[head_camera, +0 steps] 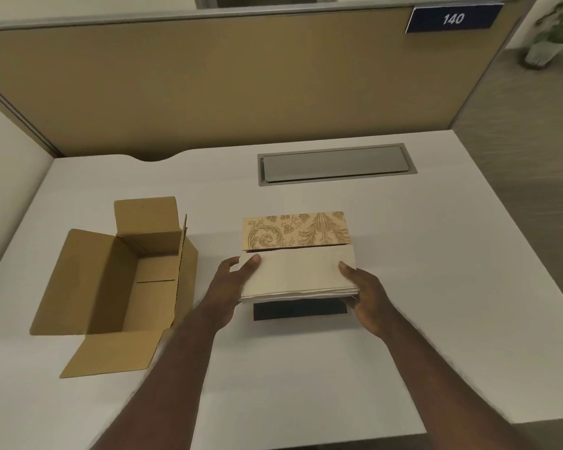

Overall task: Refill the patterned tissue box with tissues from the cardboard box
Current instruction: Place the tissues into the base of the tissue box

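Observation:
A cream stack of tissues [298, 274] is held flat between both hands at the middle of the white desk [436, 254]. My left hand [231, 287] grips its left end, thumb on top. My right hand [364, 297] grips its right end. Behind and under the stack sits the patterned tissue box [296, 233], gold leaf print showing on its far part; a dark part of it [299, 311] shows just below the stack. The open cardboard box [127, 280] lies to the left, flaps spread, its visible inside bare.
A grey cable hatch [335, 165] is set into the desk behind the patterned box. A tan partition [241, 82] with a blue "140" sign [452, 18] walls the far edge. The desk's right edge drops to the floor, where a potted plant [553, 34] stands.

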`<state>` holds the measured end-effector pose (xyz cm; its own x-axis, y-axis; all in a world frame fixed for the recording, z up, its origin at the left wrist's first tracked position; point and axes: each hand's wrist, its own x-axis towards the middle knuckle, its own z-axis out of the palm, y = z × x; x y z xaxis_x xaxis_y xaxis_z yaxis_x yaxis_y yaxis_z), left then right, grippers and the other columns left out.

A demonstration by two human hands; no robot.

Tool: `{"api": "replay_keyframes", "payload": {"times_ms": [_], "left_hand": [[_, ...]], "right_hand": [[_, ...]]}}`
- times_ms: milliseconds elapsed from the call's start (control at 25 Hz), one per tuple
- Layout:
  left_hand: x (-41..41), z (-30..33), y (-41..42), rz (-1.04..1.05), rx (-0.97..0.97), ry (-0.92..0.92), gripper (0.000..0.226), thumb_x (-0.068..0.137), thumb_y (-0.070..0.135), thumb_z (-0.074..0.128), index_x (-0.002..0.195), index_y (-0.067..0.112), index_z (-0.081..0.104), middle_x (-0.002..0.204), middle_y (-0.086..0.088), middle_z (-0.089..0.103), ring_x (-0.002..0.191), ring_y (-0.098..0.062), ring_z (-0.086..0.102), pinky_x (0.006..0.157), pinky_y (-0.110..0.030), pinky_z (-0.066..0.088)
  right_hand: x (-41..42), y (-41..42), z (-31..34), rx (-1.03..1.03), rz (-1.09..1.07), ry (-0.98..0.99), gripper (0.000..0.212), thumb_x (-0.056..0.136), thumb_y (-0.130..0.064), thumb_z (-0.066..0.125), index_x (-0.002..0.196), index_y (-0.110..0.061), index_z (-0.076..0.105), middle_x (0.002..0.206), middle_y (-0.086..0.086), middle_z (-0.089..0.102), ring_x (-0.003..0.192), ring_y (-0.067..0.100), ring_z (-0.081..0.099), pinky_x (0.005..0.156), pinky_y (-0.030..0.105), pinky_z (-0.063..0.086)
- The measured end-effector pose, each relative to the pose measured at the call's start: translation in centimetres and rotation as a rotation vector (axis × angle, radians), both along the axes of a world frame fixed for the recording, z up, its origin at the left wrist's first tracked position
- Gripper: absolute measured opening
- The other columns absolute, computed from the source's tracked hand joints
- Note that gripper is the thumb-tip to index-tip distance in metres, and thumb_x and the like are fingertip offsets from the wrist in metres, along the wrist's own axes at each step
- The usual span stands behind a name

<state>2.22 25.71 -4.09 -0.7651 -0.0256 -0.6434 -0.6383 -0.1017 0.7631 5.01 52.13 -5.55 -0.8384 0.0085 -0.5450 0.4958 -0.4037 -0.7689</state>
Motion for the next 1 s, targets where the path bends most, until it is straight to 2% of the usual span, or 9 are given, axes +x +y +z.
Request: {"api": "replay_keyframes", "payload": {"times_ms": [160, 320, 440, 600, 720, 800, 1000], "left_hand": [[0.6, -1.6, 0.1, 0.019, 0.051, -0.028, 0.068, 0.080, 0.033, 0.076, 0.136, 0.020, 0.041, 0.123, -0.008, 0.062, 0.109, -0.025, 0.061, 0.092, -0.040, 0.052], [0.9, -3.4, 0.0, 0.022, 0.051, -0.058, 0.071, 0.078, 0.025, 0.079, 0.137, 0.020, 0.039, 0.127, -0.008, 0.059, 0.114, -0.026, 0.058, 0.100, -0.043, 0.047], [1.0, -4.5, 0.3, 0.061, 0.014, -0.061, 0.071, 0.080, 0.022, 0.078, 0.138, 0.015, 0.039, 0.129, -0.012, 0.057, 0.117, -0.029, 0.058, 0.105, -0.049, 0.044], [0.9, -5.5, 1.2, 0.096, -0.006, -0.035, 0.066, 0.081, 0.024, 0.077, 0.135, 0.016, 0.039, 0.129, -0.013, 0.058, 0.114, -0.028, 0.059, 0.098, -0.045, 0.050], [0.6, -6.1, 1.8, 0.113, -0.017, -0.009, 0.062, 0.081, 0.026, 0.077, 0.130, 0.019, 0.040, 0.127, -0.011, 0.059, 0.110, -0.025, 0.061, 0.086, -0.035, 0.054], [0.3, -6.4, 2.2, 0.116, -0.036, -0.001, 0.060, 0.080, 0.027, 0.078, 0.126, 0.022, 0.041, 0.126, -0.009, 0.059, 0.110, -0.024, 0.061, 0.084, -0.033, 0.054], [-0.5, -6.7, 2.7, 0.110, -0.163, 0.036, 0.061, 0.080, 0.032, 0.077, 0.129, 0.022, 0.042, 0.125, -0.003, 0.058, 0.108, -0.019, 0.058, 0.076, -0.023, 0.051]], "right_hand": [[0.3, 0.1, -1.8, 0.035, 0.070, -0.020, 0.032, 0.088, -0.028, 0.065, 0.111, -0.006, 0.069, 0.109, 0.007, 0.075, 0.097, 0.017, 0.072, 0.073, 0.025, 0.057], [-0.2, 0.0, -3.2, 0.112, 0.093, -0.072, 0.025, 0.093, -0.026, 0.062, 0.111, -0.009, 0.069, 0.104, 0.002, 0.077, 0.097, 0.018, 0.071, 0.076, 0.027, 0.053], [-1.0, -0.1, -4.1, 0.207, 0.106, -0.091, 0.024, 0.092, -0.026, 0.064, 0.109, -0.010, 0.069, 0.102, 0.001, 0.076, 0.101, 0.022, 0.068, 0.084, 0.032, 0.051], [-2.1, -0.3, -4.7, 0.312, 0.122, -0.128, 0.038, 0.094, -0.032, 0.061, 0.121, -0.005, 0.062, 0.116, 0.010, 0.070, 0.110, 0.028, 0.063, 0.100, 0.044, 0.050], [-2.8, -0.1, -5.0, 0.380, 0.129, -0.139, 0.040, 0.095, -0.035, 0.059, 0.123, -0.006, 0.060, 0.118, 0.011, 0.068, 0.112, 0.029, 0.061, 0.100, 0.044, 0.050], [-3.1, 0.1, -5.2, 0.421, 0.126, -0.142, 0.041, 0.095, -0.035, 0.058, 0.123, -0.005, 0.059, 0.120, 0.011, 0.066, 0.112, 0.029, 0.060, 0.100, 0.041, 0.050], [-3.3, -0.2, -5.6, 0.543, 0.152, -0.151, 0.041, 0.095, -0.041, 0.055, 0.120, -0.009, 0.059, 0.118, 0.008, 0.065, 0.106, 0.023, 0.059, 0.085, 0.032, 0.048]]}}
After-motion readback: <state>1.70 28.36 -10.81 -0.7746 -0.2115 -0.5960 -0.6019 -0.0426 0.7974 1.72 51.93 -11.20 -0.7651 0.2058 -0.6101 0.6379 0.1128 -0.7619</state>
